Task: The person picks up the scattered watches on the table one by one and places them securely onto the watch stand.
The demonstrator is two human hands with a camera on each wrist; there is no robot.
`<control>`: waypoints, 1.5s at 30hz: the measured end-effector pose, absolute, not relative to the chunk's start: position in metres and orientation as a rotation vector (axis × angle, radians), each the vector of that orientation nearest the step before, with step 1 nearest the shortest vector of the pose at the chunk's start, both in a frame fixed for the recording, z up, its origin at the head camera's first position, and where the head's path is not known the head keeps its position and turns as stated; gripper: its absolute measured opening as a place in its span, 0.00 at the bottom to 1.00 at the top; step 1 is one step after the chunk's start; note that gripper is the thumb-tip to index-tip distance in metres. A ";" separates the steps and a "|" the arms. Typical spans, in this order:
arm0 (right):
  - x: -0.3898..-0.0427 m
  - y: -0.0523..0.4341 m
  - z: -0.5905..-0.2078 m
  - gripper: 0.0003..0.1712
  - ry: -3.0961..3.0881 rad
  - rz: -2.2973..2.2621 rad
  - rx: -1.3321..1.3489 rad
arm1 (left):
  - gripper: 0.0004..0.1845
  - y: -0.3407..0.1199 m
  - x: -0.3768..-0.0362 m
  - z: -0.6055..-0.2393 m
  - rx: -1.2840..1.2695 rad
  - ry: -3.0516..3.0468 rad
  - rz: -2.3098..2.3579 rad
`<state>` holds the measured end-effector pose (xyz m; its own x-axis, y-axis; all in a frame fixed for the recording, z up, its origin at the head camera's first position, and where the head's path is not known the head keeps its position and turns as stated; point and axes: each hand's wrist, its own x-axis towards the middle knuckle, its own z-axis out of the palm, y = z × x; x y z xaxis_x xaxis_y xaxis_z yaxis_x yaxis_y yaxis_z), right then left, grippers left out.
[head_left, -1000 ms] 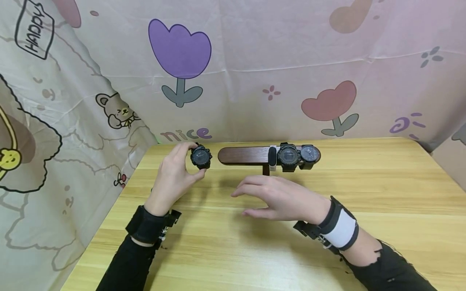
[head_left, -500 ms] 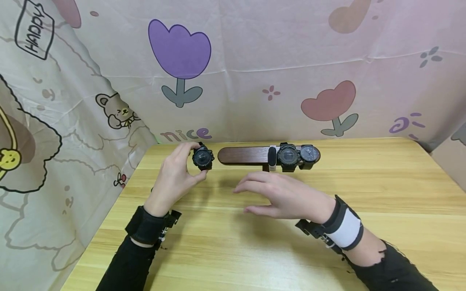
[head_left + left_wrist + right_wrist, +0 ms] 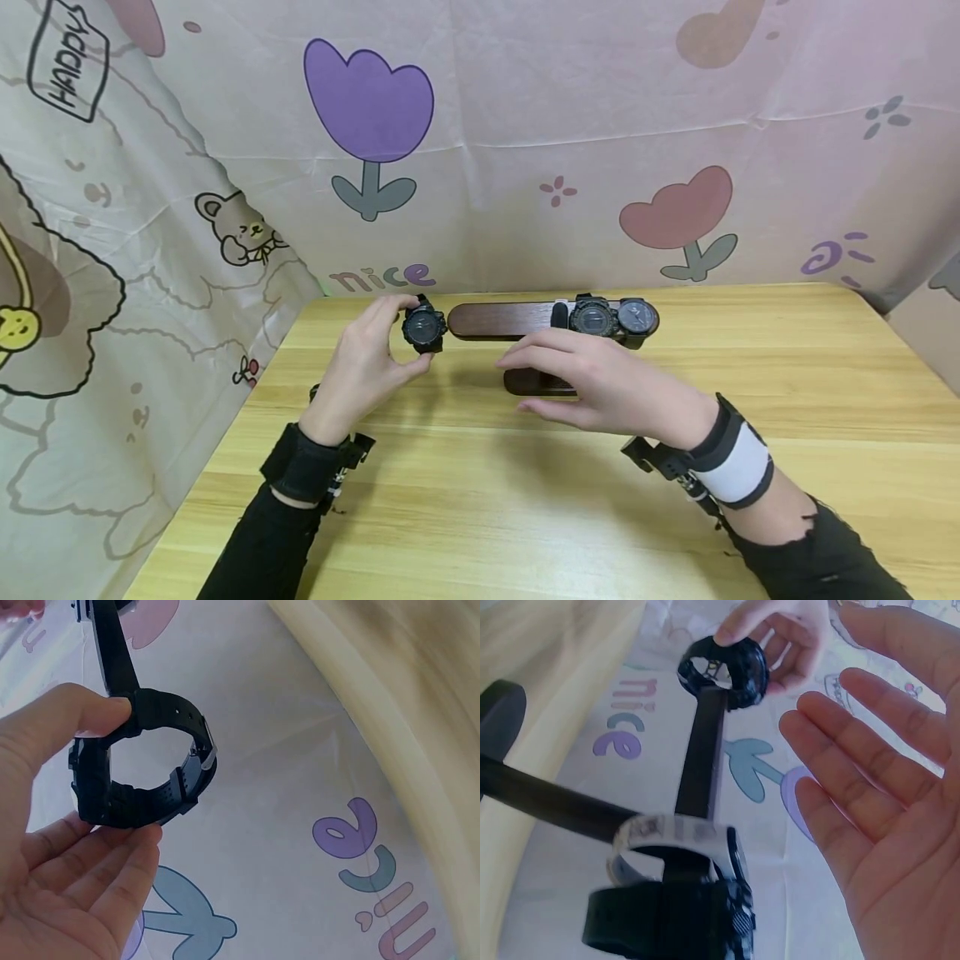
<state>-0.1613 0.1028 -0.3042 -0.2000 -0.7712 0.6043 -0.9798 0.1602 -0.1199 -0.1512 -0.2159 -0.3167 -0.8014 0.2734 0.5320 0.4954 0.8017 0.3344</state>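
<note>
My left hand pinches a black wristwatch between thumb and fingers, its dial facing up. In the left wrist view the watch strap is buckled into a loop. It sits right at the left end of a dark wooden watch stand's bar, overlapping it in the wrist views. My right hand hovers before the stand with relaxed fingers, holding nothing, and partly covers the base. On the bar's right half hang a slim white-strapped band, a chunky black watch and a round-dial watch.
The stand is at the back of a light wooden table. Behind it hangs a printed cloth with flowers, and more cloth runs down the left side. Black straps with small devices circle both wrists.
My left hand has brought the black watch slightly right, closer to the bar's end. My right hand has moved right and a little toward the stand, uncovering part of the base.
</note>
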 end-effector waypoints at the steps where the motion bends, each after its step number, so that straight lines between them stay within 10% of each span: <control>1: -0.162 0.104 -0.303 0.26 -2.034 0.698 1.651 | 0.39 -0.216 -0.151 -0.317 -0.576 -2.523 -0.650; 45: -0.194 0.168 -0.291 0.37 -2.567 0.656 1.111 | 0.37 -0.211 -0.175 -0.314 -0.818 -2.529 -0.710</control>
<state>-0.1935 0.1679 -0.2912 -0.6704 -0.6181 0.4105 -0.7393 0.6038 -0.2982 -0.1748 -0.2106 -0.3145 -0.7544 0.4279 0.4978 0.6244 0.7017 0.3430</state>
